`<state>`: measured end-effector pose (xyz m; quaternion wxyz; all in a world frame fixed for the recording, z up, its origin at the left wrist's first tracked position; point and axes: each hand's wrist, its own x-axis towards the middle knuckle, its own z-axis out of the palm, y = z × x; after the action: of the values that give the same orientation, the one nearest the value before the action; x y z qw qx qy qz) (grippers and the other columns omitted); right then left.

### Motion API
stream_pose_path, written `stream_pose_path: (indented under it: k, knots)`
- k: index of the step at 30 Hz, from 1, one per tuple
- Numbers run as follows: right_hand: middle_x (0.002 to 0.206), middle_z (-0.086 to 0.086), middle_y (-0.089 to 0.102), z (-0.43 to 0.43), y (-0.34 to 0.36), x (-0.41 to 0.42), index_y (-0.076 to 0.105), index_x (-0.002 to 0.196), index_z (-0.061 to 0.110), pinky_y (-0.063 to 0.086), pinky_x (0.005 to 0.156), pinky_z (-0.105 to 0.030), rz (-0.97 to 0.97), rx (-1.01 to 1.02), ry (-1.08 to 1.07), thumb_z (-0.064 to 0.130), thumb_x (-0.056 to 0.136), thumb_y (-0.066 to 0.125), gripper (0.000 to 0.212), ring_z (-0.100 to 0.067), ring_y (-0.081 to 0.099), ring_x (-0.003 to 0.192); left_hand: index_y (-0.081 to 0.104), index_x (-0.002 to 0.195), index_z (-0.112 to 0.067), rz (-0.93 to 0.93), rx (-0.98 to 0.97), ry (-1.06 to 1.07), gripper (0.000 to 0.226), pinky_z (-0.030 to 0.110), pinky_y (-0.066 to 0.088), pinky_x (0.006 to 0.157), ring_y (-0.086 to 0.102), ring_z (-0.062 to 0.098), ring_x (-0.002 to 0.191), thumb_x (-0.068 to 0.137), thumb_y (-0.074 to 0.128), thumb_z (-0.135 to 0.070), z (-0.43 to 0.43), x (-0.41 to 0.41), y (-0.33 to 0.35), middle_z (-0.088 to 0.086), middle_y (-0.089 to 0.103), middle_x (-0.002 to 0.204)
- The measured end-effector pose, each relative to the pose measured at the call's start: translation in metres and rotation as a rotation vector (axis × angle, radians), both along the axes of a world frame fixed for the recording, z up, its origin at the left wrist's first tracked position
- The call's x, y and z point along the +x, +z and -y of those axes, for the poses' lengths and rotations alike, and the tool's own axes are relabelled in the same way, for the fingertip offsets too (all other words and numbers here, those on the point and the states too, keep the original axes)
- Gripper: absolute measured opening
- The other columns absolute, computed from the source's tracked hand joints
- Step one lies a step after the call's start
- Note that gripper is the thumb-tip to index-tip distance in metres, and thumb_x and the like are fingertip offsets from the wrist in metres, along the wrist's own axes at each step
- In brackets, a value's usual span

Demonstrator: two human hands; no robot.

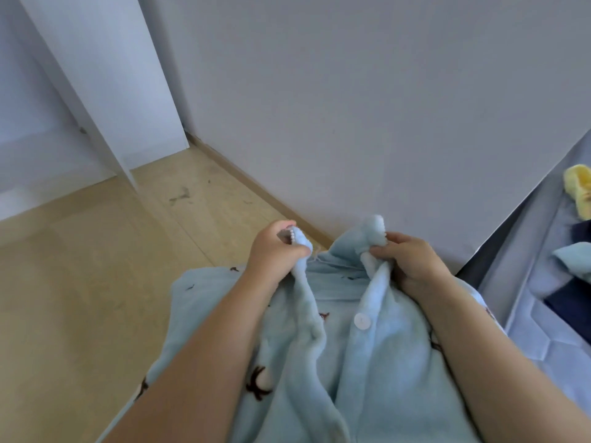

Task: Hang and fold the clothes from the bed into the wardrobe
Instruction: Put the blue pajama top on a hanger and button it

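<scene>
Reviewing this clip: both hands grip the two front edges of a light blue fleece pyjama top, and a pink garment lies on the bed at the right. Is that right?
Not quite. The garment on the bed at the right edge is yellow, not pink; the head view shows it. The rest holds: the left hand and right hand each grip a front edge of the light blue fleece pyjama top.

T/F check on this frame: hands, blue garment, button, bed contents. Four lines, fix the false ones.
1. Both hands grip the light blue fleece garment. True: left hand, right hand.
2. The white button sits on the garment's right front edge. True.
3. The garment lies flat on the bed. False: it is held up over the floor.
4. The bed holds only blue items. False: a yellow item lies there too.
</scene>
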<state>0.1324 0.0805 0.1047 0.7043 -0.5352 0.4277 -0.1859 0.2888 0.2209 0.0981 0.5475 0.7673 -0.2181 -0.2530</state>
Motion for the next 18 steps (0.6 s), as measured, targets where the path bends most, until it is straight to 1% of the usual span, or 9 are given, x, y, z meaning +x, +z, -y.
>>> stream_pose_path:
  k: [2,4,5,7,9,11,14,16,18]
  knots:
    - [0.077,-0.013,0.06,-0.002,0.008,0.0,0.062,0.093,0.003,0.051,0.056,-0.03,0.061,0.172,0.029,-0.002,0.089,0.053,0.011,-0.023,0.059,0.065,0.051,0.116,-0.024,-0.16,-0.096,0.025,0.049,0.028,0.049,0.077,0.062,0.014,0.086,0.077,0.071,-0.003,0.004,0.0,0.0,-0.001,0.065,0.099]
    - [0.073,-0.012,0.054,-0.002,0.011,0.002,0.057,0.083,0.006,0.048,0.056,-0.03,0.085,0.223,0.02,0.007,0.091,0.054,0.008,-0.021,0.055,0.061,0.052,0.099,-0.012,-0.27,-0.226,0.042,0.035,0.021,0.048,0.07,0.059,0.007,0.069,0.07,0.071,-0.005,0.008,-0.002,0.001,-0.007,0.061,0.078]
    - [0.072,-0.012,0.054,-0.002,0.011,0.002,0.057,0.082,0.007,0.048,0.058,-0.031,0.099,0.233,-0.008,0.011,0.09,0.057,0.01,-0.021,0.054,0.062,0.05,0.09,-0.001,-0.308,-0.293,0.05,0.031,0.015,0.043,0.064,0.054,0.004,0.06,0.066,0.067,-0.007,0.01,-0.004,0.0,-0.007,0.055,0.071]
    - [0.077,-0.013,0.059,-0.004,0.013,0.002,0.059,0.09,0.003,0.049,0.065,-0.034,0.118,0.248,-0.045,0.02,0.089,0.06,0.016,-0.023,0.057,0.068,0.049,0.094,0.002,-0.363,-0.33,0.069,0.034,0.012,0.042,0.056,0.054,0.003,0.054,0.066,0.064,-0.009,0.009,-0.005,0.0,-0.001,0.05,0.075]
    - [0.088,-0.017,0.061,-0.005,0.013,0.002,0.06,0.105,-0.002,0.051,0.071,-0.037,0.125,0.27,-0.055,0.024,0.09,0.06,0.03,-0.027,0.06,0.078,0.052,0.107,-0.006,-0.414,-0.315,0.045,0.039,0.019,0.05,0.06,0.064,0.008,0.067,0.072,0.07,-0.008,0.007,-0.003,-0.001,0.005,0.058,0.088]
    - [0.086,-0.017,0.063,-0.005,0.012,0.002,0.06,0.105,-0.003,0.053,0.068,-0.036,0.121,0.247,-0.069,0.025,0.092,0.057,0.03,-0.026,0.061,0.075,0.048,0.126,-0.008,-0.408,-0.253,0.049,0.051,0.03,0.053,0.074,0.065,0.02,0.088,0.08,0.07,-0.006,0.007,-0.001,-0.002,0.008,0.062,0.102]
    - [0.067,-0.008,0.059,-0.006,0.007,0.006,0.059,0.08,0.008,0.049,0.063,-0.032,-0.051,-0.062,-0.088,0.025,0.097,0.052,0.025,-0.022,0.057,0.065,0.04,0.121,0.017,-0.259,-0.227,0.075,0.041,0.019,0.045,0.068,0.053,0.012,0.073,0.087,0.058,0.003,0.011,-0.005,-0.001,-0.001,0.05,0.079]
    - [0.067,-0.006,0.053,-0.006,0.006,0.005,0.052,0.072,0.011,0.042,0.067,-0.034,-0.273,-0.371,-0.006,0.032,0.098,0.048,0.034,-0.021,0.05,0.066,0.049,0.109,0.004,-0.2,-0.171,0.058,0.021,0.012,0.047,0.069,0.053,0.007,0.072,0.089,0.055,0.0,0.011,-0.009,0.001,-0.004,0.05,0.077]
    - [0.068,-0.006,0.053,-0.007,0.007,0.003,0.052,0.073,0.01,0.041,0.063,-0.032,-0.313,-0.45,0.057,0.035,0.097,0.05,0.035,-0.018,0.049,0.064,0.045,0.122,-0.016,-0.18,-0.111,0.042,0.038,0.022,0.049,0.087,0.059,0.007,0.09,0.088,0.062,-0.012,0.006,-0.011,0.006,-0.008,0.058,0.092]
